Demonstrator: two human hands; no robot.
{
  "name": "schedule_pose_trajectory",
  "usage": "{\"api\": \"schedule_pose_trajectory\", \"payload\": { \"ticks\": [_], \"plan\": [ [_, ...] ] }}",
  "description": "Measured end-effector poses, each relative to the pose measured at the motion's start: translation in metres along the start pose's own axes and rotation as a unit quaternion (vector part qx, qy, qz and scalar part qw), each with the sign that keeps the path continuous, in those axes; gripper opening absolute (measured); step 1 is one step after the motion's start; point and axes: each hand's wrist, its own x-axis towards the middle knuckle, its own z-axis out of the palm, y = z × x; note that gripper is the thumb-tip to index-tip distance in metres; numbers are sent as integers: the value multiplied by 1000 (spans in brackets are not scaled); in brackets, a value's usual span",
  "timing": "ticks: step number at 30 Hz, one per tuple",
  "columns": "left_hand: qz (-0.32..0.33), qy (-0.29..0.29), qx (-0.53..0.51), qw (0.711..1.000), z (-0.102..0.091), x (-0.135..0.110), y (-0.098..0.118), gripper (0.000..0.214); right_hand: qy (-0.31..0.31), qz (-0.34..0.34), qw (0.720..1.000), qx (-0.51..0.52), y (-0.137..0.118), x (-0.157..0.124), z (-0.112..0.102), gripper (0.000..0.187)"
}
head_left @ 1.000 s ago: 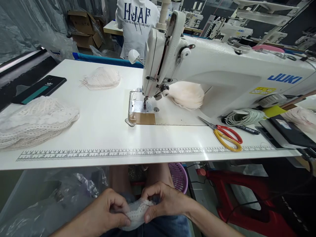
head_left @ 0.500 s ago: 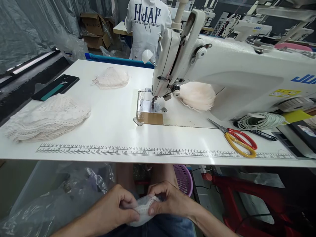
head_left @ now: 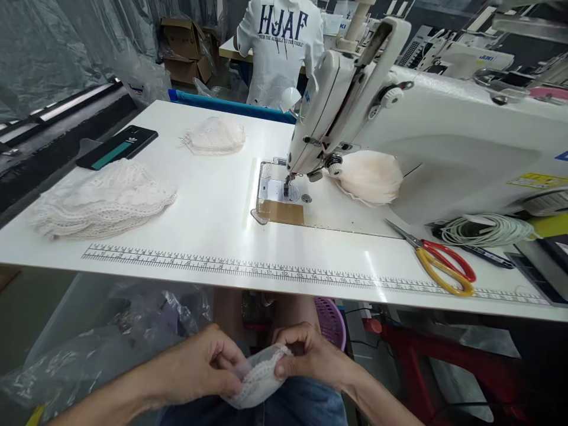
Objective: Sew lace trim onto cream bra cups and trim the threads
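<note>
A: What is held by the hands?

B: A small white lace piece (head_left: 260, 381) is pinched between the left hand (head_left: 202, 370) and the right hand (head_left: 310, 358), both closed on its edges, low over the lap and below the edge of the surface (head_left: 213, 213).

A: And what is seen further out?

B: A clear plastic bag (head_left: 97, 349) is seen beside the left arm. On the surface, a lace stack (head_left: 104, 198) is laid at the left, a sewing machine (head_left: 399, 124) is set at the right, and scissors (head_left: 439, 263) are laid near the printed ruler (head_left: 266, 273). A person in a white shirt (head_left: 279, 47) is seen beyond.
</note>
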Motion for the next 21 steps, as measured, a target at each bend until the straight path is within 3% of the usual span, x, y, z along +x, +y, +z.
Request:
{"api": "schedule_pose_trajectory", "payload": {
  "ticks": [5, 13, 21],
  "plan": [
    [17, -15, 26, 999, -1, 1, 0, 20, -12, 0, 1000, -5, -1, 2, 3, 26],
    [21, 87, 126, 988, 12, 20, -4, 26, -14, -24, 996, -83, -10, -1, 9, 30],
    [3, 98, 185, 978, 10, 18, -6, 23, -9, -43, 988, -146, -14, -5, 11, 32]
  ]
}}
